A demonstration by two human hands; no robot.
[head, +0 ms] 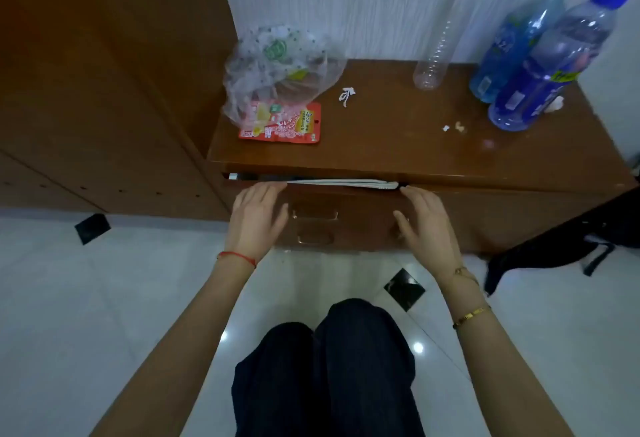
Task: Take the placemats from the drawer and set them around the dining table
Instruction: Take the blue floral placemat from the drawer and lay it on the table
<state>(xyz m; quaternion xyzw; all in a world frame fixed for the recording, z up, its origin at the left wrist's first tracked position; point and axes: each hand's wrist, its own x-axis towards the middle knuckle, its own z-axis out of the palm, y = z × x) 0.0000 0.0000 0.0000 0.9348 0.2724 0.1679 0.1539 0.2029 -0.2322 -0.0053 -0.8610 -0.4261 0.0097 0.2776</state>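
Note:
A low brown wooden cabinet has its top drawer (346, 199) pulled out a narrow slit. A pale, flat stack of placemats (346, 183) shows through that slit, lying inside along the drawer's front edge. My left hand (258, 220) rests flat against the drawer front at the left, fingers spread and reaching the drawer's top edge. My right hand (424, 223) lies on the drawer front at the right, fingertips at the top edge beside the placemats' right end. Neither hand holds anything. Most of the placemats is hidden inside the drawer.
On the cabinet top (398, 138) sit a clear plastic bag (277, 69), a red snack packet (284, 124), an empty clear bottle (440, 41) and two blue bottles (540, 62). A tall wooden wardrobe (104, 90) stands left. A black bag (571, 242) lies right on the white tiled floor.

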